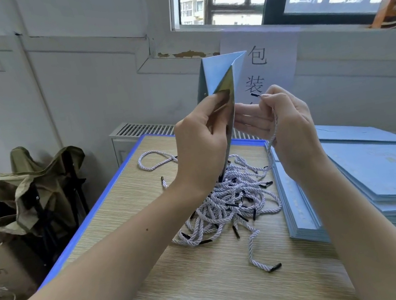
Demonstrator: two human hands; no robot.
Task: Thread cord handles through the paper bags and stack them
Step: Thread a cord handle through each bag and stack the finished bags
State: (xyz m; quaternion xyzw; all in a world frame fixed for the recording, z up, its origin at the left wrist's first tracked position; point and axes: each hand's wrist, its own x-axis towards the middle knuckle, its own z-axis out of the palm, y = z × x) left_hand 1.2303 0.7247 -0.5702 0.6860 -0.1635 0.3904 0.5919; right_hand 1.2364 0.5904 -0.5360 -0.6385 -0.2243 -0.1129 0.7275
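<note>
Pale blue paper bag (217, 80) held upright above the table (128, 206), edge-on, mouth slightly spread. Left hand (200, 136) grips its lower edge, thumb pressed on the gold lining. Right hand (287, 121) pinches a cord (271, 139) just behind its black tip (255, 94) — threading step. Punch hole probably on the hidden face; next, steer tip into it. Loose cords (230, 201) below, flat bags (375, 174) stacked right.

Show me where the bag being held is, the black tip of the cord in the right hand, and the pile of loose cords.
paper bag (216, 75): head view, on its upper blue panel.
cord tip (255, 94): head view, on the black end.
cord pile (233, 201): head view, on the tangle's middle.
</note>
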